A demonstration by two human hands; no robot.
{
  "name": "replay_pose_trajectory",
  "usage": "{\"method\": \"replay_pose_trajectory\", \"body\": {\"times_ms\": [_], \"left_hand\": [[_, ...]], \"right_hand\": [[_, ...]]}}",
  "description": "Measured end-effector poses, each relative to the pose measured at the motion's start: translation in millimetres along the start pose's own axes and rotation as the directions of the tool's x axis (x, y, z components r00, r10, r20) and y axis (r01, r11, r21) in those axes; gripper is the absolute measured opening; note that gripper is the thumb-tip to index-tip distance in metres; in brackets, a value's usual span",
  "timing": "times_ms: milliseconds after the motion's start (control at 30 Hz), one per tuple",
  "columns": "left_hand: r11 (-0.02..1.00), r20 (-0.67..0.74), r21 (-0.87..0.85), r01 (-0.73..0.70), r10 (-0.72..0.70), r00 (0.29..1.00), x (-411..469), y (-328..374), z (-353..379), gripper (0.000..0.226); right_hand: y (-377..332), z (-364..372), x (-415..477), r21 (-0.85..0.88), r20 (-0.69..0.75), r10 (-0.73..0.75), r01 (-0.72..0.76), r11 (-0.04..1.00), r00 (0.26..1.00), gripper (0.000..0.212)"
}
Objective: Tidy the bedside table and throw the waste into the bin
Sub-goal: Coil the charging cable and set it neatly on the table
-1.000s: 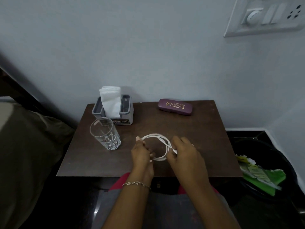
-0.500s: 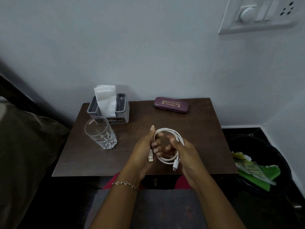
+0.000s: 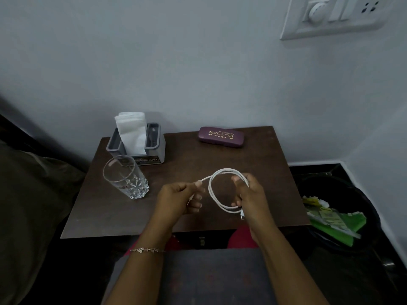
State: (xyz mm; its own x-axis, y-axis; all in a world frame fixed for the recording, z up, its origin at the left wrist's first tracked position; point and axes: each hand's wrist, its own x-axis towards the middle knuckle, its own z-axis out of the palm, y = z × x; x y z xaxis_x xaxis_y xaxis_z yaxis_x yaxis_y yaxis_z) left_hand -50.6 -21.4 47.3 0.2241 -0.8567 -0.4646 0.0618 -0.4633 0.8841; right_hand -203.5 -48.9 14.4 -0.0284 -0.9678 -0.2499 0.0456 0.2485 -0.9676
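Observation:
A white charging cable is coiled into a loop above the front middle of the brown bedside table. My left hand pinches one end of the cable, its plug poking out below the fingers. My right hand grips the coil itself, with the other plug hanging under the palm. A black bin stands on the floor to the right of the table, holding green and white waste.
A clear drinking glass stands at the table's left. Behind it is a grey tissue holder with a white tissue sticking up. A maroon spectacle case lies at the back. Bedding lies left; a switchboard hangs on the wall.
The cable has come up off the table into both hands. My left hand has drawn one end out to the left while my right hand keeps hold of the coil.

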Motion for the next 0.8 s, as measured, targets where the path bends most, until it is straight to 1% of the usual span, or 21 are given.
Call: {"method": "replay_pose_trajectory", "body": {"times_ms": [33, 100, 133, 200, 367, 433, 467, 500, 567, 600, 633, 667, 733, 800], "left_hand": [[0.999, 0.063, -0.037, 0.037, -0.035, 0.997, -2, 1, 0, 0.023], [0.996, 0.178, -0.005, 0.085, -0.083, 0.981, -7, 2, 2, 0.025], [0.996, 0.211, 0.017, 0.092, -0.094, 0.973, -8, 1, 3, 0.024], [0.994, 0.232, 0.000, 0.109, -0.106, 0.967, -8, -1, 6, 0.020], [0.994, 0.209, -0.042, 0.098, -0.088, 0.974, -7, -4, 8, 0.015], [0.992, 0.184, -0.098, 0.081, -0.062, 0.981, -7, -4, 12, 0.008], [0.988, 0.153, -0.144, 0.059, -0.037, 0.988, -7, -5, 15, 0.009], [0.977, 0.110, -0.211, 0.036, -0.013, 0.994, -7, -5, 17, 0.015], [0.942, 0.030, -0.335, 0.014, -0.004, 1.000, -6, -4, 19, 0.029], [0.935, 0.007, -0.355, 0.006, -0.004, 1.000, -5, -3, 20, 0.032], [0.944, -0.008, -0.329, -0.007, 0.005, 1.000, -5, -2, 21, 0.031], [0.965, -0.003, -0.260, -0.022, 0.022, 1.000, -5, 0, 22, 0.028], [0.992, 0.071, -0.121, -0.040, 0.049, 0.996, -6, 2, 24, 0.023], [0.995, 0.141, -0.094, -0.033, 0.046, 0.989, -7, 2, 25, 0.010]], "right_hand": [[1, 1, 0, -0.006, -0.019, -0.015, 0.015, 1.000, 1.000, 0.012], [0, 3, 1, 0.007, -0.041, -0.022, 0.022, 1.000, 0.999, 0.012], [-1, 3, 0, 0.025, -0.043, -0.010, 0.011, 1.000, 0.999, 0.013], [-2, 4, -1, 0.085, -0.029, 0.023, -0.021, 0.996, 0.999, 0.013], [-4, 5, -4, 0.199, 0.004, 0.079, -0.078, 0.977, 0.997, 0.013], [-3, 7, -5, 0.178, 0.009, 0.083, -0.083, 0.980, 0.997, 0.014], [-3, 8, -5, 0.163, 0.006, 0.085, -0.084, 0.983, 0.996, 0.015], [-2, 9, -4, 0.165, 0.003, 0.084, -0.083, 0.983, 0.996, 0.016], [-2, 10, -4, 0.229, 0.012, 0.070, -0.071, 0.971, 0.997, 0.015], [-2, 10, -3, 0.270, 0.026, 0.065, -0.070, 0.960, 0.998, 0.013], [-2, 10, -3, 0.310, 0.046, 0.066, -0.077, 0.948, 0.997, 0.013], [-3, 9, -3, 0.354, 0.071, 0.072, -0.093, 0.931, 0.995, 0.014], [-4, 5, -2, 0.435, 0.133, 0.094, -0.143, 0.889, 0.987, 0.021], [-4, 2, -2, 0.444, 0.170, 0.121, -0.186, 0.877, 0.978, 0.023]]}}
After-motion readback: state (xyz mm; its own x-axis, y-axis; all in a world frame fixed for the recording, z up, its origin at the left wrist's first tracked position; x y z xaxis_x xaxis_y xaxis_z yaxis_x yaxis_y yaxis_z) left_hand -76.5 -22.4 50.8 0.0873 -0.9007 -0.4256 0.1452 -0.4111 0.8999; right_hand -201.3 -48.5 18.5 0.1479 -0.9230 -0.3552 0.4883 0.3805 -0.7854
